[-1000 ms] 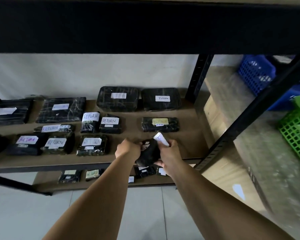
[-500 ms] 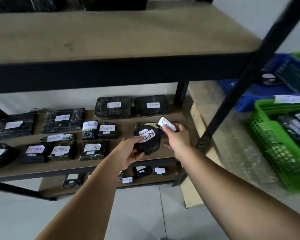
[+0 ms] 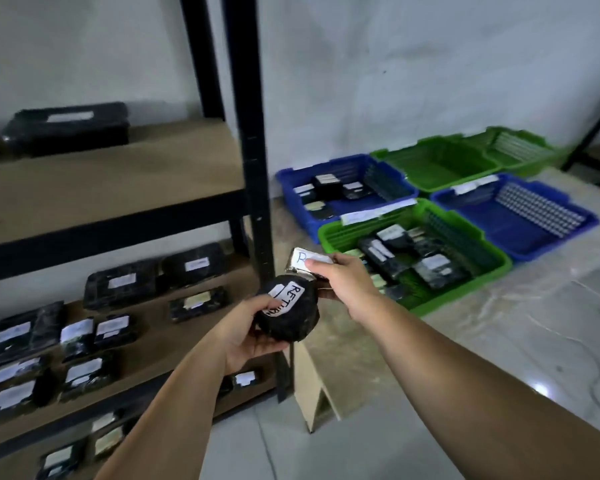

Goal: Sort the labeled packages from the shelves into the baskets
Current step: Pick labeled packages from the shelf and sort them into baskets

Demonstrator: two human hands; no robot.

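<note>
My left hand (image 3: pixel 248 336) grips a round black package (image 3: pixel 291 318) with a white label reading RETURN. My right hand (image 3: pixel 343 280) holds a small flat package (image 3: pixel 303 263) with a white label, just above and right of the round one. Both are in mid-air between the black shelf post (image 3: pixel 253 168) and the near green basket (image 3: pixel 329 233), which holds several black packages. Behind it a blue basket (image 3: pixel 288 188) also holds packages. Many labeled black packages (image 3: pixel 122 282) lie on the shelf at left.
Another blue basket (image 3: pixel 582 223) and two green baskets (image 3: pixel 437 164) sit further right on a low pale platform (image 3: pixel 520 327). A wooden block (image 3: pixel 312 386) stands on the floor by the shelf foot. One black box (image 3: pixel 66 128) rests on the upper shelf.
Both hands have lifted the two packages off the shelf and carried them right. The view has swung right, so the baskets now show in full.
</note>
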